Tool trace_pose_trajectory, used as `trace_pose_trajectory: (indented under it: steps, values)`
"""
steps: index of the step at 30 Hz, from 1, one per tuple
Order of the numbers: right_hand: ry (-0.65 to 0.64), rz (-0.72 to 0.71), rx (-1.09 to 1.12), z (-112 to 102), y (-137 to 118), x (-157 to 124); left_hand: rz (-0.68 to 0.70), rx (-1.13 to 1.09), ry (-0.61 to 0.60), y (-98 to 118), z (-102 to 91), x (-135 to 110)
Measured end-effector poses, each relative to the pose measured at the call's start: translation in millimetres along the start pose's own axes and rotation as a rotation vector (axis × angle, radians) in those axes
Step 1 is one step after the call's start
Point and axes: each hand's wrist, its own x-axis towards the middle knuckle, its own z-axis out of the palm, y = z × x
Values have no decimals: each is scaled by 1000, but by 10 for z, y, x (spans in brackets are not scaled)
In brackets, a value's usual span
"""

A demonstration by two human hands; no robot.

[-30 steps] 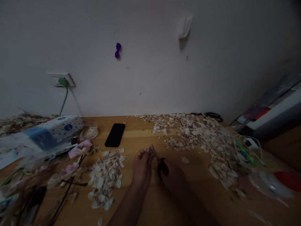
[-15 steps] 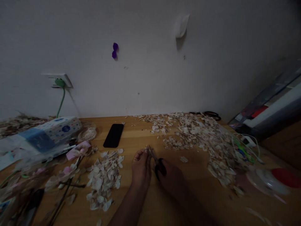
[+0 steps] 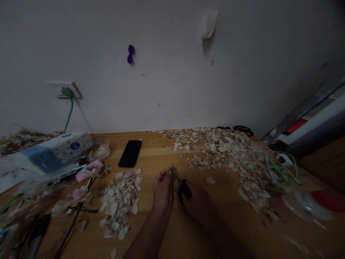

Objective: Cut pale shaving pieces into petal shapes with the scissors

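My left hand [image 3: 162, 190] rests low on the wooden table [image 3: 161, 151], its fingertips pinched on a small pale piece I cannot name. Right beside it my right hand [image 3: 198, 202] grips small black-handled scissors [image 3: 181, 181], whose blades point up and left toward the left fingertips. A pile of trimmed pale petals [image 3: 118, 202] lies to the left of my left hand. A much wider spread of pale scraps [image 3: 231, 154] covers the table to the right and behind.
A black phone [image 3: 130, 153] lies face down behind the hands. At the left are a tissue box [image 3: 54, 151], pink artificial flowers [image 3: 81, 183] and a green cable [image 3: 68, 111] plugged into a wall socket. Wires [image 3: 280, 167], a clear lid and another pair of scissors [image 3: 242, 129] sit right.
Both hands stay in nearly the same place, shifting only slightly with the scissors. The camera view has drifted a little.
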Motion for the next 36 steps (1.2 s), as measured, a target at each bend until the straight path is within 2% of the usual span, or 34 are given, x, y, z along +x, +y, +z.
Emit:
trace_pose_trajectory:
  steps: [6, 18, 25, 36]
  values:
    - [13, -17, 18, -3, 25, -10, 0, 47, -54, 6, 2, -5]
    - [-31, 20, 34, -30, 5, 6, -13, 72, -67, 31, 8, 3]
    - [7, -22, 46, -18, 31, -6, -21, 106, -99, 48, 14, 0]
    - [-3, 10, 79, -31, 23, -6, -20, 153, -154, 44, -1, 0]
